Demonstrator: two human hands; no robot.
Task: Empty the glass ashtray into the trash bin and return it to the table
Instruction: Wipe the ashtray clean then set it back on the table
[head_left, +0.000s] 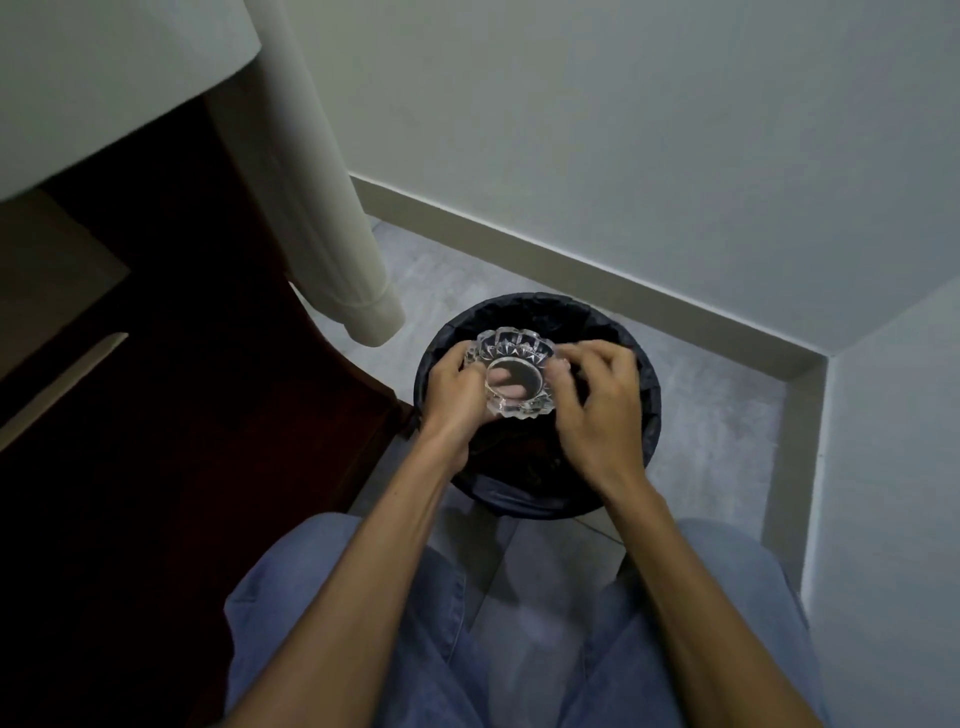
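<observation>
1. The fingers (470, 371) of the left hand (454, 397) gripped the ashtray (511, 371) at its left rim; the right hand (597, 405) pinched the right rim.
2. The ashtray hung tipped over the bin (647, 415), its base facing the camera and its mouth away.
3. It lay between both hands, equally near each.
4. The table (104, 78) lay up and left, so the return likely goes that way.

You held the glass ashtray (514, 371) tipped over the black-lined trash bin (647, 415), your left hand (457, 397) gripping its left edge and your right hand (597, 410) pinching its right rim, above your jeans (519, 623).
</observation>
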